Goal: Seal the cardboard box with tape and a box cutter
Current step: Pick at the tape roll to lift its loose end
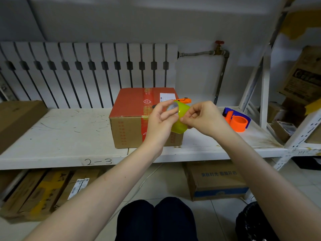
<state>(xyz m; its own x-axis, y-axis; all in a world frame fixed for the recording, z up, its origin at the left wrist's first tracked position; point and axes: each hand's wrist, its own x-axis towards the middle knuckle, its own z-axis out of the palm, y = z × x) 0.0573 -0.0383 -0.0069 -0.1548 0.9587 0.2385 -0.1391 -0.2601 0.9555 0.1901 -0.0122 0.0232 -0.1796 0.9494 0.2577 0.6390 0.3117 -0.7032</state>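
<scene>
A closed cardboard box (132, 117) with a red top and a red tape strip stands on the white shelf (69, 133). In front of it I hold a yellow-green tape roll (181, 117) in the air. My left hand (160, 122) grips the roll's left side, fingers over its core. My right hand (203, 117) pinches the roll's right edge with thumb and forefinger. An orange box cutter (185, 100) lies on the box top at its right edge, partly hidden behind the roll.
An orange and blue tape dispenser (237, 120) sits on the shelf to the right. A brown carton (17, 117) lies at the left end. A radiator (86, 72) lines the wall. More cartons (213, 180) sit on the floor below, and a white rack post (264, 94) rises at right.
</scene>
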